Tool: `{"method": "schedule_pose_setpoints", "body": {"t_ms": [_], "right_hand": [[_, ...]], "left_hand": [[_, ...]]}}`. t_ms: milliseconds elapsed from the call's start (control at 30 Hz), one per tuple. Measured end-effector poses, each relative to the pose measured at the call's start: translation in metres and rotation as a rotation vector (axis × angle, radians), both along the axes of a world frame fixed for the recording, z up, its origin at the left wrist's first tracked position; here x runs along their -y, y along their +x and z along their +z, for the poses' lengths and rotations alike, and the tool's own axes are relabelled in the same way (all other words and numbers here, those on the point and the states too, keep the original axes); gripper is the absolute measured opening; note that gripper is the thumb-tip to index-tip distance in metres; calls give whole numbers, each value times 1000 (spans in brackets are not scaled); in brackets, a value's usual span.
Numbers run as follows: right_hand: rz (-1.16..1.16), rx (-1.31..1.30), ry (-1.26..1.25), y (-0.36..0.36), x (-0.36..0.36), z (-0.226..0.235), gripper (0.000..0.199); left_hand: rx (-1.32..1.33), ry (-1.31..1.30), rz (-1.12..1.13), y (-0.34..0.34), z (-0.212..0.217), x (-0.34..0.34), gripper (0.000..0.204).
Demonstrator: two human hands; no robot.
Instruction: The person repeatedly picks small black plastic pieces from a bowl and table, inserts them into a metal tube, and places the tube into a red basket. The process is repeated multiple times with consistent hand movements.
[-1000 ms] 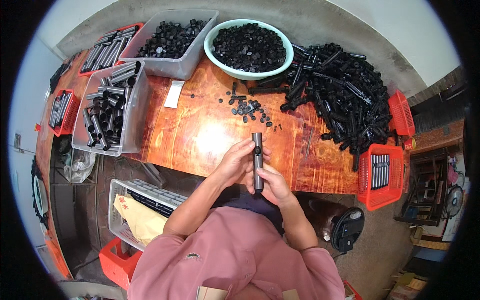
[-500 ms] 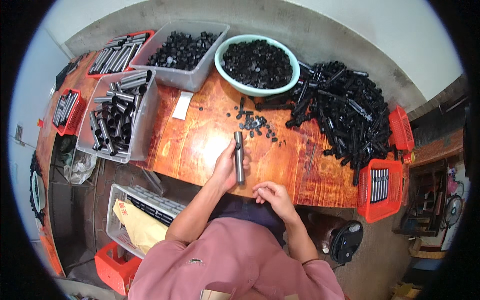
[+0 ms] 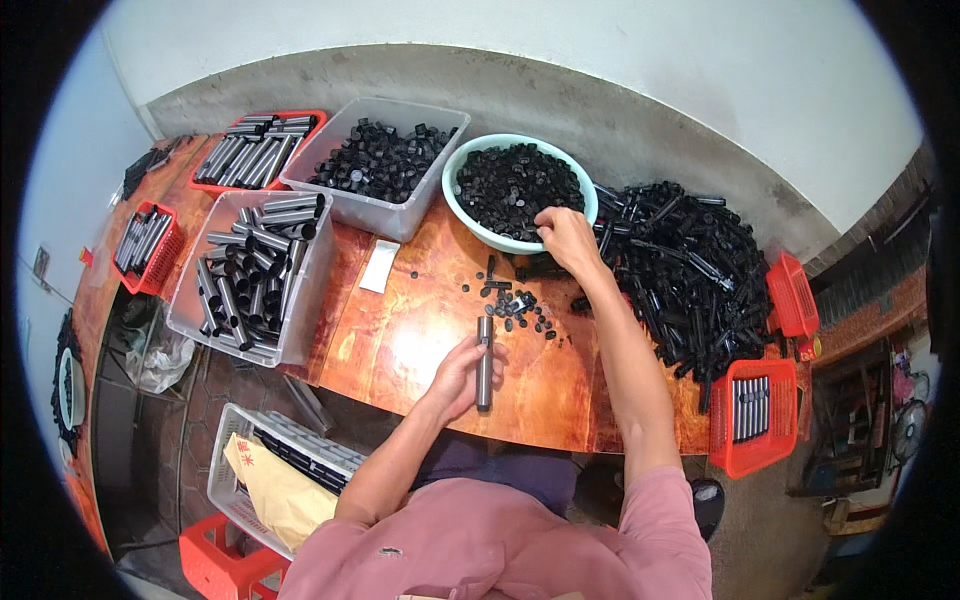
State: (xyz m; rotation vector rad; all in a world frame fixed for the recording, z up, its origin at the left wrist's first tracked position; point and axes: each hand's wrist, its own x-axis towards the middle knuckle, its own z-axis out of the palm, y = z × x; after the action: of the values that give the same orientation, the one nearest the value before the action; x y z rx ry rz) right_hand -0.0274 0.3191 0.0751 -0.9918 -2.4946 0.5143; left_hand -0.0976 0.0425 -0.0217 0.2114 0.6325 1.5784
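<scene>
My left hand [image 3: 455, 380] is closed around a grey metal tube [image 3: 485, 385], held upright above the front of the wooden table. A hole or notch shows near the tube's upper end. My right hand [image 3: 567, 237] reaches over the near right rim of a pale green bowl [image 3: 458, 218] filled with small black caps [image 3: 520, 185]. Its fingers are bent and drawn together at the caps; what lies between them is too small to make out. Several loose black pieces [image 3: 512, 305] are scattered on the table between the bowl and the tube.
Left of the bowl stand a clear bin [image 3: 408, 215] of black parts and another clear bin [image 3: 300, 335] of metal tubes. A heap of long black parts [image 3: 690, 280] covers the table's right side. Red baskets [image 3: 740, 455] stand at the edges. A white slip [image 3: 379, 266] lies mid-table.
My right hand has moved from the table's front edge up and forward to the bowl. The left hand still holds the tube. The whole view has shifted, so the table appears lower.
</scene>
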Motion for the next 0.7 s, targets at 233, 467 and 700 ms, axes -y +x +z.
{"method": "schedule_pose_setpoints", "body": {"t_ms": [233,467,700], "right_hand": [[-115,308,-51,-50,-34,-22,26],[-127,17,82,-42,-34,-31,29],[-124,-310,-25,-23,-32,-15,10]], "left_hand": [[59,10,-2,-1,-8,1,29],[71,52,-18,-4,-15,-2,27],[89,36,-10,-3,-11,-6,28]]}}
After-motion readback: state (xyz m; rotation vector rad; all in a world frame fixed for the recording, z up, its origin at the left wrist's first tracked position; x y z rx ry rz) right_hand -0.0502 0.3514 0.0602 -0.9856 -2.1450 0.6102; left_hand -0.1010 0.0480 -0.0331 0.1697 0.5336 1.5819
